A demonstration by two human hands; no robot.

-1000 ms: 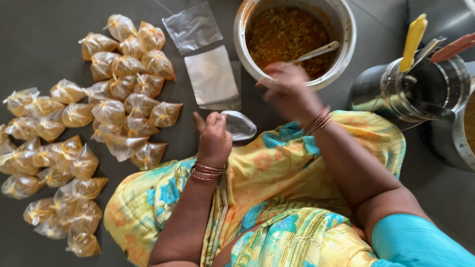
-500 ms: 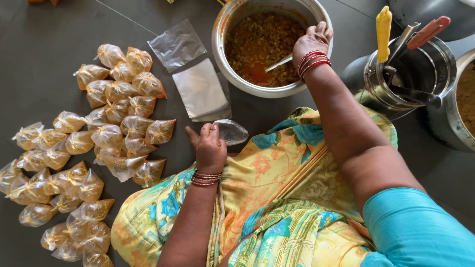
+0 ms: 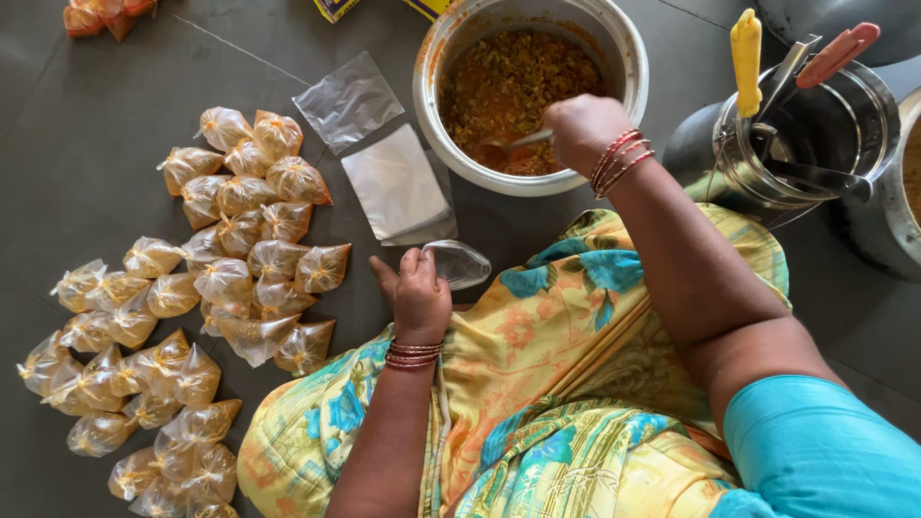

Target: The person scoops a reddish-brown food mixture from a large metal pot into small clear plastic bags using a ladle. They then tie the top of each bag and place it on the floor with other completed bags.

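Observation:
My left hand [image 3: 415, 293] holds an empty clear plastic bag [image 3: 459, 262] by its mouth, just above my lap. My right hand [image 3: 585, 129] reaches into a large steel bowl [image 3: 432, 125] of orange-brown curry and grips a spoon [image 3: 523, 140] whose tip is down in the food. Both wrists wear red bangles.
Several tied bags of curry [image 3: 230, 249] lie in rows on the dark floor at the left. A stack of flat empty bags [image 3: 395, 184] lies beside the bowl, with a loose one [image 3: 347, 99] behind it. A steel container with utensils [image 3: 806, 134] stands at the right.
My right hand went from the bowl's far rim down into the curry with the spoon. My left hand stayed in place with the empty bag.

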